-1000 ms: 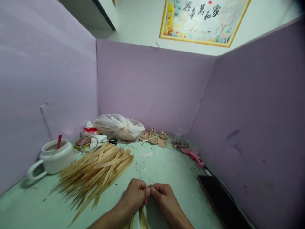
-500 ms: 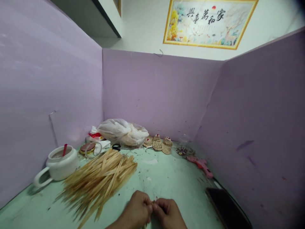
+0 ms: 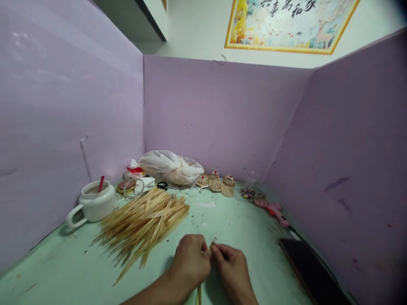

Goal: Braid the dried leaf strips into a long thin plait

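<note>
My left hand [image 3: 192,259] is closed, fingers curled, above the green tabletop at the front. Beneath it hangs a pale straw strip [image 3: 199,294], which seems to run up into its grip. My right hand [image 3: 233,267] pinches at the same spot, fingertips nearly touching the left ones. A tiny pale and brown end [image 3: 213,241] pokes out above the fingertips; most of the held piece is hidden. To the left lies a loose pile of flat, dry straw strips [image 3: 146,218].
A white mug [image 3: 98,205] with a red stick stands left. Behind are a plastic bag [image 3: 171,167], scissors [image 3: 162,185], small woven straw slippers [image 3: 215,183] and a dish of beads [image 3: 251,193]. A pink glue gun [image 3: 272,211] and dark phone-like slab [image 3: 311,271] lie right. Purple panels [image 3: 222,114] enclose the table.
Both hands have risen slightly away from me, and the left has turned so its back shows more. The straw strip below it shows more clearly. The whole view has shifted a little.
</note>
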`<act>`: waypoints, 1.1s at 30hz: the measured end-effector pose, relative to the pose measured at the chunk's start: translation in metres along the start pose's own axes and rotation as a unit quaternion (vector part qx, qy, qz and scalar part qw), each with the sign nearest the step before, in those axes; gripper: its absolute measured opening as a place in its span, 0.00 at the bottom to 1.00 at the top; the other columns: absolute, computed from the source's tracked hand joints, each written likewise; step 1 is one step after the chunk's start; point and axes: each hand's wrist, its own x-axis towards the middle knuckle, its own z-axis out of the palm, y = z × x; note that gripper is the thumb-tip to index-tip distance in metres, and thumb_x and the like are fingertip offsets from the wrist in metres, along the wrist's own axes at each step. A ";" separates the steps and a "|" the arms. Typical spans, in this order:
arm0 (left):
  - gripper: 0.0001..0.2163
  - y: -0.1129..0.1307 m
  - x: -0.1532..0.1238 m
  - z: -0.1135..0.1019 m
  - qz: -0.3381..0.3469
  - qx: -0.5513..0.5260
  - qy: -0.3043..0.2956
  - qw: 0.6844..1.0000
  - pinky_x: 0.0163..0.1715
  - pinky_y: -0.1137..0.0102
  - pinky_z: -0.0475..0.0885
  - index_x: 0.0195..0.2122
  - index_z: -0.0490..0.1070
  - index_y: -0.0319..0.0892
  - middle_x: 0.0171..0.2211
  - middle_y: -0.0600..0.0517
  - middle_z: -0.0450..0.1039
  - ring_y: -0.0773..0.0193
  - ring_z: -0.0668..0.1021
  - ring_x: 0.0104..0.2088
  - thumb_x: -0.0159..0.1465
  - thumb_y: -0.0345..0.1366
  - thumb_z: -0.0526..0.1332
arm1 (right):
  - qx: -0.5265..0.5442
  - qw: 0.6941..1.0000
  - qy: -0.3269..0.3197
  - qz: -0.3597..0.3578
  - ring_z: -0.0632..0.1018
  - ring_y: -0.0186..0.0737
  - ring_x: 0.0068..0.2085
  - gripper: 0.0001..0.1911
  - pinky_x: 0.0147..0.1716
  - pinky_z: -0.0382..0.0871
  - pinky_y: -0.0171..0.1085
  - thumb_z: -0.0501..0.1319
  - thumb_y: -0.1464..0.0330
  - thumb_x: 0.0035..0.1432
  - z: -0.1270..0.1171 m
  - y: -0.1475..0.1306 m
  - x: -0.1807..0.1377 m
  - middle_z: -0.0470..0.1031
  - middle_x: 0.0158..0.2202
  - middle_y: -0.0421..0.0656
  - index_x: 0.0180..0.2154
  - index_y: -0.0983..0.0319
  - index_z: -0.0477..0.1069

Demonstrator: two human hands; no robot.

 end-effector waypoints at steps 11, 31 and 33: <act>0.17 0.009 -0.030 0.024 0.189 0.154 -0.021 0.970 0.37 0.64 0.66 0.44 0.66 0.33 0.38 0.40 0.70 0.58 0.73 0.36 0.56 0.24 0.45 | 0.311 0.935 0.047 0.167 0.62 0.30 0.18 0.08 0.19 0.54 0.33 0.63 0.67 0.35 0.006 -0.011 -0.001 0.62 0.13 0.37 0.17 0.65 0.67; 0.07 0.002 0.011 -0.010 -0.083 -0.371 -0.269 0.885 0.14 0.78 0.55 0.24 0.64 0.37 0.17 0.57 0.60 0.77 0.58 0.13 0.51 0.36 0.57 | 0.285 0.943 -0.135 0.107 0.71 0.32 0.22 0.07 0.25 0.61 0.33 0.61 0.68 0.39 -0.009 -0.016 -0.007 0.70 0.19 0.41 0.20 0.66 0.66; 0.06 0.003 0.010 -0.012 -0.070 -0.320 -0.249 0.911 0.13 0.78 0.50 0.23 0.63 0.37 0.16 0.58 0.59 0.77 0.56 0.13 0.51 0.34 0.56 | 0.269 0.948 -0.146 0.088 0.71 0.32 0.23 0.09 0.25 0.62 0.32 0.61 0.70 0.38 -0.012 -0.016 -0.006 0.71 0.20 0.40 0.27 0.65 0.66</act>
